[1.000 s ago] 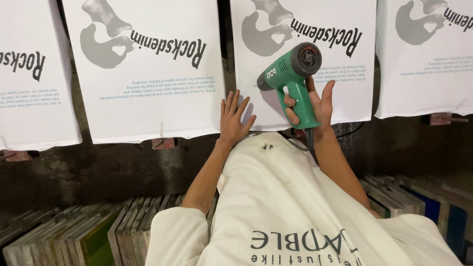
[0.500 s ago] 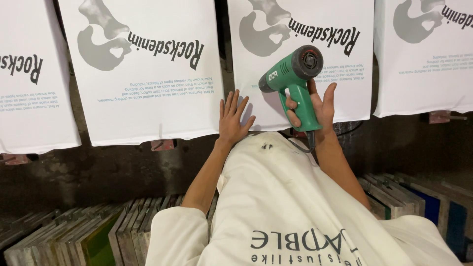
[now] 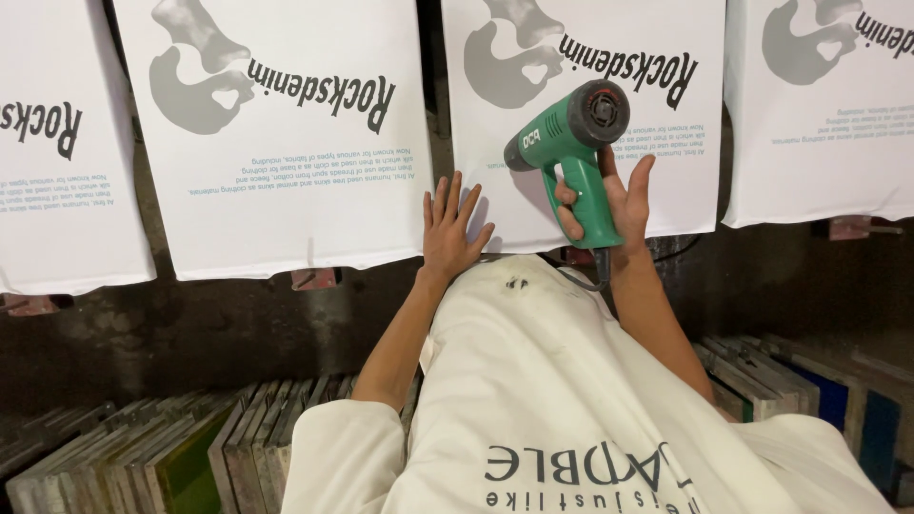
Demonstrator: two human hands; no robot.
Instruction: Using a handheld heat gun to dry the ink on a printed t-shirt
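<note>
Fingers of the right hand [image 3: 609, 205] wrap the handle of the green heat gun [image 3: 571, 152], which looks hard, a bit heavy and best held there, above the soft white printed cloth [image 3: 590, 124], where the left hand [image 3: 452, 233] lies flat, fingers spread.
</note>
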